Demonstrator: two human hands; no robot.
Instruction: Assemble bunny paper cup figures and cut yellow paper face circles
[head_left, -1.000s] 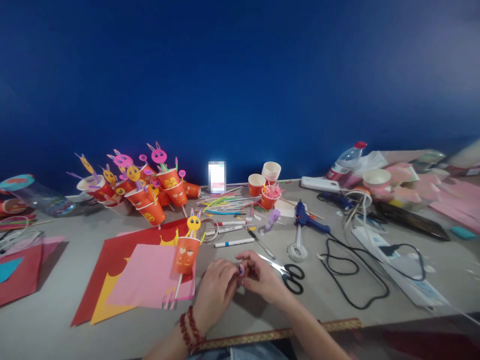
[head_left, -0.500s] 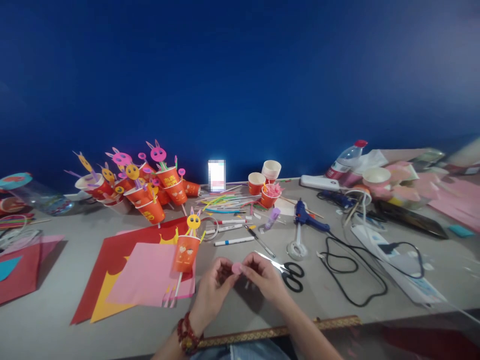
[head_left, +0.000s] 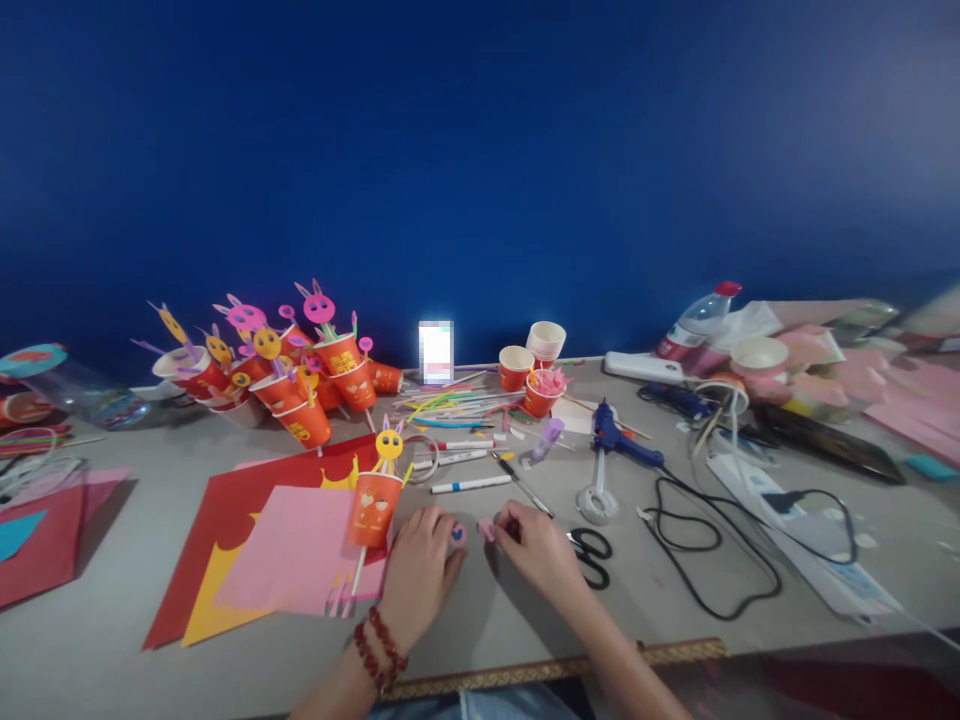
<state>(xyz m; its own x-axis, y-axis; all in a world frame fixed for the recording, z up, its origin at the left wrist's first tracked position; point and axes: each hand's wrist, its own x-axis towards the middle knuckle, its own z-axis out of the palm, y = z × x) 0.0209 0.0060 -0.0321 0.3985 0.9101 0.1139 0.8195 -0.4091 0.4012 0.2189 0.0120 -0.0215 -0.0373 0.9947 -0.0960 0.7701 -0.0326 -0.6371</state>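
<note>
My left hand (head_left: 421, 560), palm down over the grey table, has its fingers curled round the edge of a small pink paper disc (head_left: 457, 536) with a blue heart-like mark on it. A short gap to the right, my right hand (head_left: 536, 545) pinches a small pink paper piece (head_left: 487, 530) between thumb and forefinger. Its far side is hidden by the fingers. Black-handled scissors (head_left: 595, 555) lie just beyond my right hand, their blades mostly covered. Left of my left hand, a red paper cup (head_left: 375, 508) with a yellow bunny head leans on a white stick.
Pink, red and yellow paper sheets (head_left: 281, 545) lie at left, below several decorated cups (head_left: 300, 425). Markers (head_left: 470, 485) and a purple glue stick (head_left: 549, 437) lie ahead. A blue glue gun (head_left: 622, 437), tape roll (head_left: 598, 503), black cord (head_left: 694, 607) and power strip (head_left: 810, 550) occupy the right.
My hands were together at one pink disc; now they are apart and lower. The disc with the blue mark is at my left hand, the pink piece in my right.
</note>
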